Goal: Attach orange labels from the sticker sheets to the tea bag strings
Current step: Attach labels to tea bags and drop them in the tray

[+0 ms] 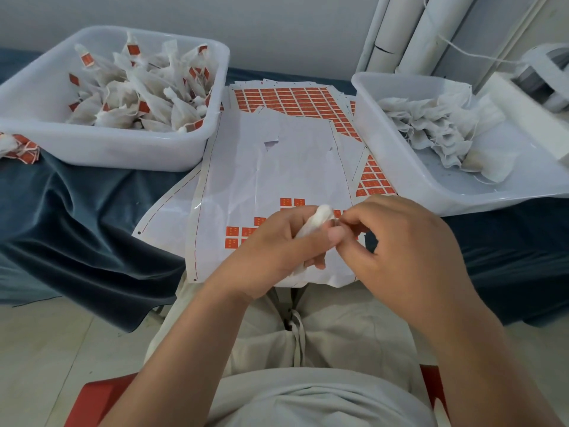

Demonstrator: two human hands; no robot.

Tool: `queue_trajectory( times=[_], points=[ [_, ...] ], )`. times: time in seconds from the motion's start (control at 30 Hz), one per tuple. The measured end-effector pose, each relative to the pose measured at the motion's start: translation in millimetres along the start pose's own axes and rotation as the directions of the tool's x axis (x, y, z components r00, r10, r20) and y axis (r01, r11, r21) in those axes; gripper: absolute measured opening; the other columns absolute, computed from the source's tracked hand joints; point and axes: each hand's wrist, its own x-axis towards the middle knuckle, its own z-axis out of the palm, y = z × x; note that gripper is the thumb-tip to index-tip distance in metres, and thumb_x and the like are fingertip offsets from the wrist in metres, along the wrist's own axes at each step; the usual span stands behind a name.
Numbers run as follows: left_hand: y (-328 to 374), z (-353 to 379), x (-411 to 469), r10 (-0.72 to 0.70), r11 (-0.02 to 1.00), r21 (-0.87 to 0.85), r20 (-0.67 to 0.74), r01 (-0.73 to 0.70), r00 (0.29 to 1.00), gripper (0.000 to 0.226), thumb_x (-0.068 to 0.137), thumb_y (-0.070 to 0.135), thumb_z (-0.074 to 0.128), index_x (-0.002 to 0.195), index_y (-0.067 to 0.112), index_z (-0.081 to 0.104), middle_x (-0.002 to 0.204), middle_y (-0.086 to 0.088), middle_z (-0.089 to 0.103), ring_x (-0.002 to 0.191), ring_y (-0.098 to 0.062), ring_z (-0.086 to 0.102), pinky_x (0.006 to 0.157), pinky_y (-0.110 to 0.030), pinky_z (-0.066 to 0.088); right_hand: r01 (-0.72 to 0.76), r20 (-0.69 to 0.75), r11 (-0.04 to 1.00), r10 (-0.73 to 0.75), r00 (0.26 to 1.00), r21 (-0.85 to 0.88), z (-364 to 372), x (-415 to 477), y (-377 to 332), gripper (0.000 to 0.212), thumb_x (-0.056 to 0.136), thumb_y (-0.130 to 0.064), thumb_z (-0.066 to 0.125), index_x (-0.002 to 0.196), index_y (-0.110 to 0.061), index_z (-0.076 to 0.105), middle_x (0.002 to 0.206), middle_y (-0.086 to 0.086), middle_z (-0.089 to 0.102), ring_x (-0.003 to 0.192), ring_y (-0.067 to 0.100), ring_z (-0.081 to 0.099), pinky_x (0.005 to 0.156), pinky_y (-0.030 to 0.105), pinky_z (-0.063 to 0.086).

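Note:
My left hand (277, 245) grips a white tea bag (318, 218) above the near sticker sheet (261, 167). My right hand (397, 241) meets it at the bag's top, fingertips pinching something small there; whether it is the string or a label is hidden. A few orange labels (237, 237) remain on the near sheet, partly covered by my hands. A fuller sheet of orange labels (295, 100) lies farther back.
A white tub (101, 149) at the left holds several labelled tea bags. A white tub (400, 167) at the right holds several unlabelled bags. White tubes (400, 32) lean on the wall. Dark blue cloth (77, 211) covers the table. Labelled bags (18, 147) lie at far left.

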Motion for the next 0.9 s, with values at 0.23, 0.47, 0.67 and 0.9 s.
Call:
queue_trajectory(
  times=[0.23,0.47,0.67,0.9],
  points=[
    [0,11,2,0.011,0.993,0.117,-0.105,0.001,0.994,0.033,0.109,0.038,0.05,0.082,0.022,0.062,0.069,0.006,0.061,0.067,-0.014,0.058,0.065,-0.016,0.048,-0.178,0.215,0.92,0.107,0.971,0.349,-16,3,9,0.016,0.091,-0.019,0.065,0.078,-0.025,0.071,0.071,-0.014,0.064,0.068,-0.001,0.059,0.061,0.009,0.041],
    [4,15,2,0.07,0.994,0.099,-0.249,-0.047,0.966,0.03,0.115,0.027,0.037,0.097,0.007,0.05,0.068,0.001,0.066,0.059,-0.013,0.055,0.059,-0.019,0.048,-0.383,0.445,0.567,0.033,0.895,0.729,-7,9,23,0.015,0.086,-0.023,0.063,0.075,-0.026,0.073,0.072,-0.006,0.066,0.066,0.009,0.056,0.062,0.02,0.046],
    [7,9,4,0.027,0.999,-0.007,-0.324,-0.031,0.946,0.03,0.114,0.03,0.04,0.099,0.008,0.051,0.071,-0.003,0.066,0.063,-0.015,0.057,0.067,-0.023,0.053,-0.521,0.517,0.06,0.079,0.853,0.851,11,17,33,0.017,0.082,-0.013,0.061,0.069,-0.018,0.071,0.074,0.001,0.061,0.07,0.014,0.056,0.059,0.022,0.043],
    [-1,4,5,-0.009,1.0,0.012,-0.312,0.014,0.95,0.03,0.108,0.039,0.049,0.094,0.013,0.054,0.084,0.0,0.075,0.073,-0.017,0.065,0.069,-0.026,0.054,-0.443,0.517,-0.438,0.057,0.854,0.782,29,18,20,0.009,0.09,-0.02,0.059,0.085,-0.019,0.066,0.092,-0.001,0.066,0.07,0.012,0.055,0.056,0.021,0.044]
  ],
)
